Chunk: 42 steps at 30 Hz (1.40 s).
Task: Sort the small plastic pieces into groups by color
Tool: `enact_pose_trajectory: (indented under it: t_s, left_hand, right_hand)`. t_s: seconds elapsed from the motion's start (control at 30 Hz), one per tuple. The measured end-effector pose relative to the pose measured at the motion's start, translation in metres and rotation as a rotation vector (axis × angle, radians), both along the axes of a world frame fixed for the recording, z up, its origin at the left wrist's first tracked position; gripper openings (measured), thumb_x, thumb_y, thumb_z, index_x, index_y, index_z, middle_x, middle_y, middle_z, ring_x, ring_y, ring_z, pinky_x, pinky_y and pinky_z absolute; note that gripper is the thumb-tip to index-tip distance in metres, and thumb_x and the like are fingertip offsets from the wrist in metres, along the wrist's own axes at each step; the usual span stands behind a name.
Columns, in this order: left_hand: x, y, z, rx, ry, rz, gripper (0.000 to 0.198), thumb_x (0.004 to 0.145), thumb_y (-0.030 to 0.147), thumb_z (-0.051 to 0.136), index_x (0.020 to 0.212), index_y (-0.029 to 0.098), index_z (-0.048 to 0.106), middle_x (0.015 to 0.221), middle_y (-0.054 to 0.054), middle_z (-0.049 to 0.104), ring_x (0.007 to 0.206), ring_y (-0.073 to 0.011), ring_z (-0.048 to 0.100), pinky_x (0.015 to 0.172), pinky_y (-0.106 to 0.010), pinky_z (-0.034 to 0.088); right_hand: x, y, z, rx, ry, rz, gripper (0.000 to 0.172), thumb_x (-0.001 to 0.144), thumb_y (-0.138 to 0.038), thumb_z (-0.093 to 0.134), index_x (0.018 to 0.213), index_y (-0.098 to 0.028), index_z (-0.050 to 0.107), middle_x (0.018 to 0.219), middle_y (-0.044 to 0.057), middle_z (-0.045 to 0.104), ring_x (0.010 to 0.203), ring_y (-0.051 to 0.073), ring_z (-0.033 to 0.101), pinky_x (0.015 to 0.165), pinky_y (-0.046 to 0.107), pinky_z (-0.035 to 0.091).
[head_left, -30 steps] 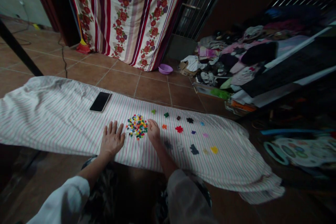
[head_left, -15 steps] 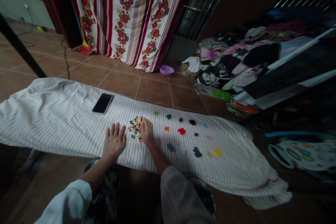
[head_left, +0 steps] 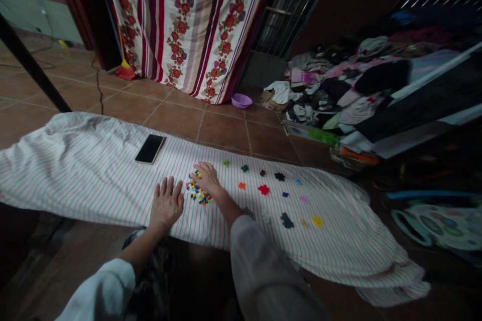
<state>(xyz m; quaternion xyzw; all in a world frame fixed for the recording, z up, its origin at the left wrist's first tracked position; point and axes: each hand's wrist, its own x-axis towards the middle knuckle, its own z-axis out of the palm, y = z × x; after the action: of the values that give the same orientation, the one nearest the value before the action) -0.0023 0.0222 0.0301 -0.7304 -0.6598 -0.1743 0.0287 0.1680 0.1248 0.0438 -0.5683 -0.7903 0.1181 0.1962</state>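
A heap of small coloured pieces (head_left: 197, 192) lies on a striped cloth (head_left: 83, 170) spread over the tiled floor. My right hand (head_left: 206, 180) rests on top of the heap, fingers spread and reaching to its far left side. My left hand (head_left: 166, 204) lies flat and open on the cloth just left of the heap. To the right sit small sorted clusters: green (head_left: 225, 163), dark green (head_left: 244, 167), orange (head_left: 241, 185), red (head_left: 263, 189), black (head_left: 279, 176), dark blue (head_left: 286, 220) and yellow (head_left: 317, 221).
A black phone (head_left: 150, 148) lies on the cloth at the back left. A purple bowl (head_left: 241, 101) sits on the tiles by a flowered curtain (head_left: 188, 20). A pile of clothes (head_left: 339, 90) and shelving fill the right side. A dark pole (head_left: 33, 70) crosses at left.
My right hand has moved from the heap's right edge leftward over the heap, covering most of it. My left hand has stayed flat on the cloth.
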Motion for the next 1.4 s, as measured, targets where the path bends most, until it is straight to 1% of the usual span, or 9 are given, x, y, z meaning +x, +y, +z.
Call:
enact_pose_trajectory:
  t_s: [0.17, 0.33, 0.6, 0.8, 0.9, 1.03, 1.23, 1.3, 1.4]
  left_hand:
    - [0.000, 0.000, 0.000, 0.008, 0.007, -0.002, 0.049, 0.095, 0.031, 0.041, 0.140, 0.019, 0.059, 0.153, -0.017, 0.048, 0.146, -0.0372, 0.038, 0.118, -0.058, 0.030]
    - [0.000, -0.001, 0.002, 0.003, 0.013, -0.001, 0.050, 0.095, 0.031, 0.041, 0.140, 0.019, 0.058, 0.152, -0.017, 0.048, 0.146, -0.0373, 0.039, 0.117, -0.058, 0.031]
    - [-0.001, -0.001, 0.001, 0.008, 0.026, -0.008, 0.050, 0.095, 0.033, 0.040, 0.140, 0.018, 0.058, 0.151, -0.017, 0.050, 0.146, -0.0376, 0.039, 0.117, -0.058, 0.031]
    - [-0.002, 0.000, -0.002, 0.020, 0.007, -0.009, 0.050, 0.095, 0.033, 0.040, 0.140, 0.018, 0.058, 0.151, -0.017, 0.050, 0.146, -0.0369, 0.038, 0.118, -0.059, 0.030]
    - [-0.001, -0.001, 0.000, 0.017, -0.008, -0.011, 0.050, 0.095, 0.032, 0.041, 0.139, 0.018, 0.059, 0.151, -0.017, 0.050, 0.146, -0.0367, 0.038, 0.118, -0.058, 0.029]
    - [0.000, -0.001, 0.001, 0.012, -0.019, -0.014, 0.050, 0.094, 0.031, 0.041, 0.138, 0.017, 0.060, 0.151, -0.019, 0.049, 0.146, -0.0378, 0.039, 0.118, -0.059, 0.030]
    - [-0.001, 0.000, -0.002, 0.039, -0.023, -0.015, 0.051, 0.094, 0.032, 0.039, 0.139, 0.019, 0.059, 0.151, -0.017, 0.050, 0.146, -0.0366, 0.039, 0.117, -0.060, 0.031]
    - [-0.001, 0.000, -0.002, 0.037, -0.019, -0.017, 0.051, 0.095, 0.032, 0.039, 0.139, 0.019, 0.059, 0.152, -0.017, 0.049, 0.146, -0.0364, 0.039, 0.117, -0.059, 0.031]
    - [-0.001, -0.001, -0.001, 0.025, -0.002, -0.015, 0.050, 0.095, 0.033, 0.040, 0.139, 0.018, 0.058, 0.152, -0.018, 0.049, 0.146, -0.0368, 0.039, 0.117, -0.059, 0.031]
  right_hand:
    - [0.003, 0.002, -0.004, -0.015, -0.007, 0.098, 0.030, 0.091, -0.040, 0.069, 0.116, -0.026, 0.073, 0.132, 0.008, 0.064, 0.126, 0.024, 0.052, 0.108, 0.040, 0.041]
    - [0.015, -0.022, -0.017, 0.095, 0.142, 0.095, 0.022, 0.092, -0.034, 0.067, 0.110, -0.024, 0.073, 0.115, 0.007, 0.068, 0.114, 0.022, 0.058, 0.105, 0.038, 0.044]
    - [0.036, -0.064, -0.027, 0.240, 0.254, 0.084, 0.020, 0.091, -0.026, 0.064, 0.108, -0.019, 0.071, 0.117, 0.011, 0.067, 0.113, 0.024, 0.058, 0.103, 0.041, 0.047]
    - [0.045, -0.077, -0.030, 0.285, 0.313, 0.075, 0.023, 0.091, -0.024, 0.057, 0.109, -0.019, 0.070, 0.112, 0.011, 0.068, 0.113, 0.024, 0.060, 0.101, 0.042, 0.049]
    - [0.049, -0.071, -0.028, 0.305, 0.314, 0.053, 0.023, 0.089, -0.024, 0.059, 0.107, -0.018, 0.072, 0.113, 0.013, 0.068, 0.114, 0.025, 0.059, 0.102, 0.043, 0.048]
    - [0.041, -0.045, -0.014, 0.256, 0.227, 0.056, 0.021, 0.088, -0.025, 0.062, 0.105, -0.020, 0.075, 0.120, 0.012, 0.067, 0.116, 0.025, 0.057, 0.104, 0.042, 0.046]
    - [-0.004, 0.000, 0.007, 0.061, -0.019, 0.327, 0.029, 0.089, -0.027, 0.068, 0.117, -0.020, 0.071, 0.125, 0.010, 0.068, 0.119, 0.024, 0.057, 0.106, 0.039, 0.043]
    - [-0.012, 0.007, 0.009, 0.008, -0.063, 0.358, 0.024, 0.092, -0.020, 0.063, 0.114, -0.019, 0.071, 0.123, 0.009, 0.069, 0.116, 0.021, 0.059, 0.105, 0.036, 0.043]
    - [-0.007, 0.009, 0.009, -0.031, -0.070, 0.362, 0.021, 0.095, -0.012, 0.055, 0.107, -0.017, 0.071, 0.117, 0.010, 0.071, 0.111, 0.018, 0.062, 0.102, 0.034, 0.043]
